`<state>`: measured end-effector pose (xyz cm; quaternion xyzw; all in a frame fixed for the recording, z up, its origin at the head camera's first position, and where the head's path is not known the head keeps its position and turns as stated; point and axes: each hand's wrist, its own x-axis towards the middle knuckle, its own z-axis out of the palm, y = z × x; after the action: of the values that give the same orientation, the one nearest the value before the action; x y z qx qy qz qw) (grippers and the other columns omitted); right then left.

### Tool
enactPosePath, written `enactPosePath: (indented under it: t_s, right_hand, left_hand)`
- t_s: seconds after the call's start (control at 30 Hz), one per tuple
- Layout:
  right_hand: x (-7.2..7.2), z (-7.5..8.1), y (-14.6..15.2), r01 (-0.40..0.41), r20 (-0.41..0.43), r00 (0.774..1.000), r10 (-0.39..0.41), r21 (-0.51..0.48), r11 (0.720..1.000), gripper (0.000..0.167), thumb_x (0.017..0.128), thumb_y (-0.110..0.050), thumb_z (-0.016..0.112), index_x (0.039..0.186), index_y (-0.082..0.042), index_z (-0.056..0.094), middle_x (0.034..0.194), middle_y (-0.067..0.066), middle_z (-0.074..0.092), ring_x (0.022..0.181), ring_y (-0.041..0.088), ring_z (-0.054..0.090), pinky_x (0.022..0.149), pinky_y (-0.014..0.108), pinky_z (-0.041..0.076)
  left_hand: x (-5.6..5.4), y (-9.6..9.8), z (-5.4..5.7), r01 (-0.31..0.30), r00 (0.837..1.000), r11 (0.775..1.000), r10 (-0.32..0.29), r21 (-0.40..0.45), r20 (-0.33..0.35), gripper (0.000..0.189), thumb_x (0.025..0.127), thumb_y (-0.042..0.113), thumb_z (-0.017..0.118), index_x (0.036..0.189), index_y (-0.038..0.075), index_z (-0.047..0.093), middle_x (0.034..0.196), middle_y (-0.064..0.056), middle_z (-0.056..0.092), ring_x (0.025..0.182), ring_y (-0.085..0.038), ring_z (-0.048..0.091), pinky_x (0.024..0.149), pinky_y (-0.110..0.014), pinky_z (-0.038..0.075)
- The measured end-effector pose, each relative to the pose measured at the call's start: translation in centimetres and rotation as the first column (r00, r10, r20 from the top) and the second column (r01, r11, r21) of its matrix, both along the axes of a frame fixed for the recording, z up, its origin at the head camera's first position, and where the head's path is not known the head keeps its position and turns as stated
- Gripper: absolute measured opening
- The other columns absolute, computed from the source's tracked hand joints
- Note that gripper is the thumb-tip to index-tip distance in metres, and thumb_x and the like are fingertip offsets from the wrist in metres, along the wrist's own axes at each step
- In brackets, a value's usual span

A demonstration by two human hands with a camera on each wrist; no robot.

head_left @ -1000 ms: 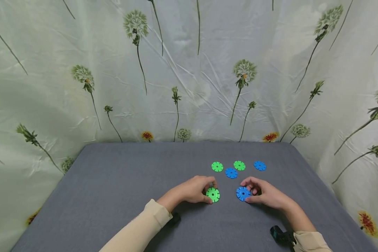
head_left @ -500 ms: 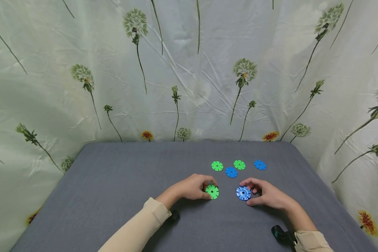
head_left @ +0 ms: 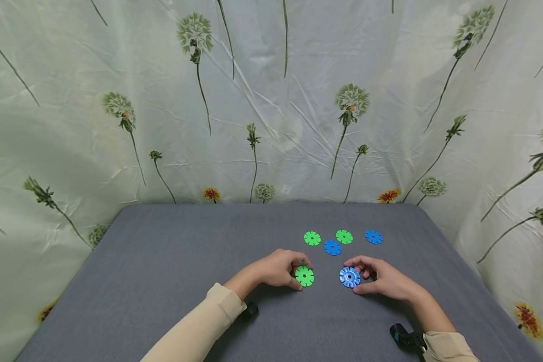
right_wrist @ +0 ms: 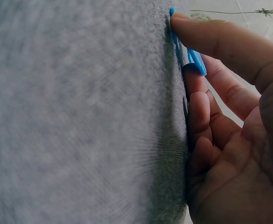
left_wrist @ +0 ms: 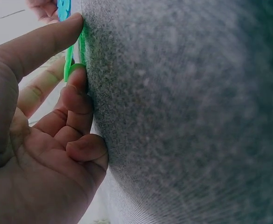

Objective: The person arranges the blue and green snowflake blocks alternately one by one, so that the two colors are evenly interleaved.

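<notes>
My left hand (head_left: 278, 270) pinches the edge of a green slotted plastic disc (head_left: 306, 281) between thumb and fingers. In the left wrist view this green disc (left_wrist: 68, 60) shows edge-on, tilted beside the grey cloth. Across a small gap, my right hand (head_left: 382, 279) grips a blue slotted disc (head_left: 353, 283) by its right side, and light glints off its face. The right wrist view has the blue disc (right_wrist: 198, 63) edge-on, with the thumb at its near end and other fingers curled beneath. Both hands rest low by the tabletop.
Beyond the hands lie two green discs (head_left: 312, 243) (head_left: 344, 241) and two blue discs (head_left: 332, 252) (head_left: 373, 241), flat on the grey tabletop (head_left: 199, 241). A flower-printed curtain (head_left: 271, 100) hangs behind the table.
The left hand has shifted the green disc slightly away from the person. The blue disc has tilted a little in the right hand, and its face now catches light.
</notes>
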<state>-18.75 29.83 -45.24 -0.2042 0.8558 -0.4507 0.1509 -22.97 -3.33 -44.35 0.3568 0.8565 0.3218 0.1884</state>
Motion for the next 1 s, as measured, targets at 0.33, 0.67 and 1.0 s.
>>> enactPosePath:
  t_s: [0.33,0.67,1.0]
  right_hand:
    - [0.1,0.1,0.0,-0.010,-0.031,0.999,0.011,0.022,1.000,0.056,0.089,-0.016,0.088,0.139,-0.004,0.067,0.115,0.008,0.062,0.093,0.007,0.053,0.079,0.025,0.046]
    - [0.1,0.2,-0.1,-0.011,-0.024,1.000,0.011,0.027,1.000,0.054,0.089,-0.016,0.088,0.138,-0.004,0.068,0.114,0.008,0.062,0.091,0.009,0.053,0.079,0.024,0.046]
    - [0.0,0.0,0.1,-0.011,-0.024,1.000,0.012,0.031,0.999,0.054,0.090,-0.017,0.088,0.138,-0.003,0.068,0.113,0.008,0.063,0.091,0.008,0.053,0.079,0.024,0.046]
  left_hand:
    - [-0.1,-0.1,0.2,0.017,1.000,1.000,-0.017,0.005,-0.020,0.040,0.083,0.016,0.095,0.119,0.016,0.075,0.080,0.002,0.063,0.068,-0.003,0.050,0.067,-0.020,0.043]
    - [-0.6,-1.0,0.2,-0.017,1.000,1.000,0.017,0.007,-0.014,0.039,0.083,0.019,0.095,0.116,0.019,0.075,0.079,0.009,0.062,0.069,-0.002,0.054,0.069,-0.021,0.047]
    - [-1.7,-5.0,1.3,-0.115,0.992,0.993,0.116,0.041,-0.037,0.040,0.085,0.020,0.094,0.119,0.020,0.075,0.092,0.005,0.067,0.076,-0.009,0.062,0.072,-0.027,0.052]
